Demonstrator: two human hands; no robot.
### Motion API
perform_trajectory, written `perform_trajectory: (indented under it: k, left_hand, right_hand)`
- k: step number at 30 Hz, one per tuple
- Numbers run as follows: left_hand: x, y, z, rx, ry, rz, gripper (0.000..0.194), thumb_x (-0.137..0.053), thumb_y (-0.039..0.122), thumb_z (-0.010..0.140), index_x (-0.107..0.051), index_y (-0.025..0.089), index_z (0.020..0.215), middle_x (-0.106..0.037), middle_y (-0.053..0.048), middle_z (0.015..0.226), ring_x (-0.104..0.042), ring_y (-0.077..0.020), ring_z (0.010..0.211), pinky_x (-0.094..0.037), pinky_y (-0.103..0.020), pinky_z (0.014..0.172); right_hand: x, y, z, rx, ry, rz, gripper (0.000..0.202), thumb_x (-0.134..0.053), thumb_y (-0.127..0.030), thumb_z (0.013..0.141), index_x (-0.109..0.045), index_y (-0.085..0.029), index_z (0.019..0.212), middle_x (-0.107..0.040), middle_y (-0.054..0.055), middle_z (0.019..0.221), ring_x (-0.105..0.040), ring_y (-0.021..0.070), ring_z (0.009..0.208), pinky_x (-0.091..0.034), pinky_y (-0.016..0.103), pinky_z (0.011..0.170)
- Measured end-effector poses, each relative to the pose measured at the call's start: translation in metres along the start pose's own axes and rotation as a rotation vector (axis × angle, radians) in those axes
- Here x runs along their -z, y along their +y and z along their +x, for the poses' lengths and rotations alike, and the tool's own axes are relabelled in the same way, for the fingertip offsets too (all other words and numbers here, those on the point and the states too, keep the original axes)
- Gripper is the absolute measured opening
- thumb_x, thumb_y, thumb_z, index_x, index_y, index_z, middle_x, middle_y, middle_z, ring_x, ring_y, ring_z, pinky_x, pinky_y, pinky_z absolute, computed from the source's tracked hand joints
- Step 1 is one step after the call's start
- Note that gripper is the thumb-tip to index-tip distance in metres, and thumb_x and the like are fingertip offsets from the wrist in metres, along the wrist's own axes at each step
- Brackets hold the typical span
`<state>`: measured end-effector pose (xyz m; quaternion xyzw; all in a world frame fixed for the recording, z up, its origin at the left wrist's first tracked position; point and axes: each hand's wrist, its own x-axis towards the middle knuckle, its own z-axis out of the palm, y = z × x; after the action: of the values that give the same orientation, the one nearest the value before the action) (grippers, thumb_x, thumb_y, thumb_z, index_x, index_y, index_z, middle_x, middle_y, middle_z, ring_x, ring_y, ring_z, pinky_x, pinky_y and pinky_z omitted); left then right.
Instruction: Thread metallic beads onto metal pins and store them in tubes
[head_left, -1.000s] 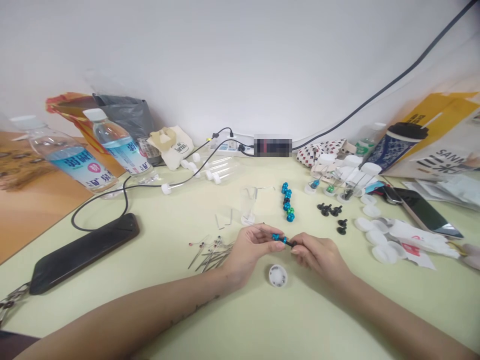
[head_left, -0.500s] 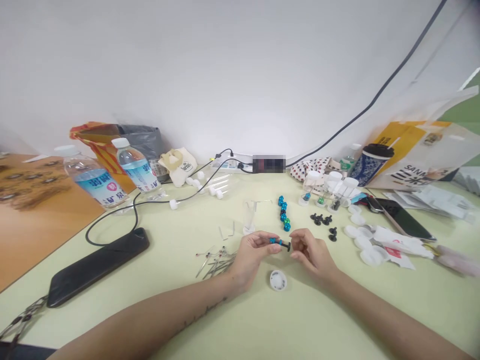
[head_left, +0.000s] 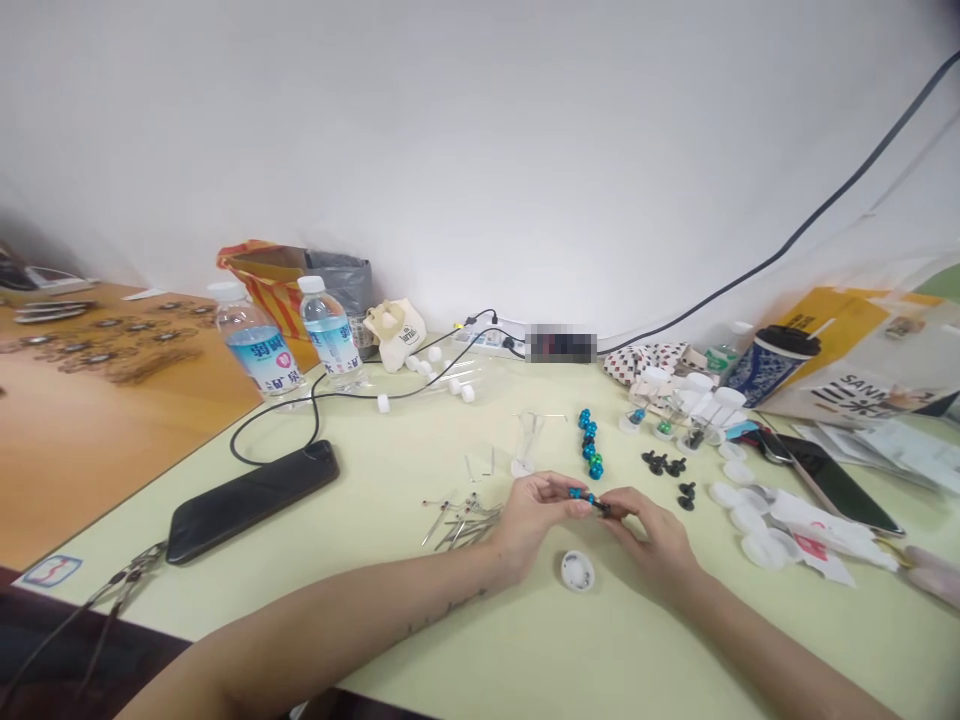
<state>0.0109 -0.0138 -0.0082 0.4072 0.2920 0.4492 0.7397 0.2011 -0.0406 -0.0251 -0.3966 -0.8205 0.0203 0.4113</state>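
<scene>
My left hand (head_left: 529, 522) pinches a small blue-and-black part (head_left: 576, 493) between thumb and fingers. The fingertips of my right hand (head_left: 654, 535) are closed on the black end of the same part, which they largely cover. Just below the hands lies a round white cap (head_left: 577, 585) with tiny dark pieces in it. Beyond them runs a row of blue, green and black ball-shaped parts (head_left: 591, 450). Several black flat-headed pieces (head_left: 660, 463) lie to the right of that row. Thin metal rods (head_left: 466, 528) are heaped beside my left wrist.
A clear tube (head_left: 528, 440) stands behind my left hand. White-capped vials (head_left: 697, 400), loose white caps (head_left: 750, 517), a phone (head_left: 840, 482) and a blue cup (head_left: 772, 368) crowd the right. Leftward are a cabled black phone (head_left: 251, 503) and two water bottles (head_left: 262, 355).
My right fingers, apart from the part before, have moved in and closed on its black end. The view has shifted, so the scene appears farther right.
</scene>
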Motion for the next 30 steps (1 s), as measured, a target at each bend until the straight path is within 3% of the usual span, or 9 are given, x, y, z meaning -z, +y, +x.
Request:
perform_trajectory:
  k: [4,20,30]
  left_hand:
    - [-0.001,0.000,0.000,0.005,-0.002,0.014,0.030,-0.084,0.021,0.057,-0.073,0.013,0.084,-0.073,-0.007,0.081,-0.065,-0.0172,0.077,-0.047,-0.029,0.080]
    - [-0.004,0.004,-0.002,0.057,0.016,0.039,0.027,-0.084,0.020,0.059,-0.072,0.012,0.082,-0.074,-0.006,0.078,-0.065,-0.0153,0.073,-0.048,-0.026,0.075]
    - [-0.006,0.004,-0.004,0.143,0.054,0.009,0.024,-0.085,0.014,0.056,-0.073,0.014,0.078,-0.074,-0.006,0.080,-0.065,-0.0152,0.074,-0.049,-0.025,0.073]
  right_hand:
    - [0.000,0.001,-0.001,-0.002,0.014,-0.002,0.012,-0.047,-0.024,0.094,-0.056,-0.022,0.103,-0.071,0.005,0.084,-0.069,0.0149,0.067,-0.055,0.025,0.059]
    - [0.004,-0.009,0.008,-0.036,0.047,0.031,0.022,-0.047,-0.038,0.094,-0.060,-0.020,0.095,-0.069,0.002,0.067,-0.064,0.0121,0.051,-0.052,0.020,0.049]
    - [0.005,-0.018,0.001,-0.166,0.090,0.165,0.008,-0.056,-0.030,0.090,-0.058,-0.022,0.092,-0.066,0.003,0.072,-0.063,0.0130,0.058,-0.051,0.021,0.053]
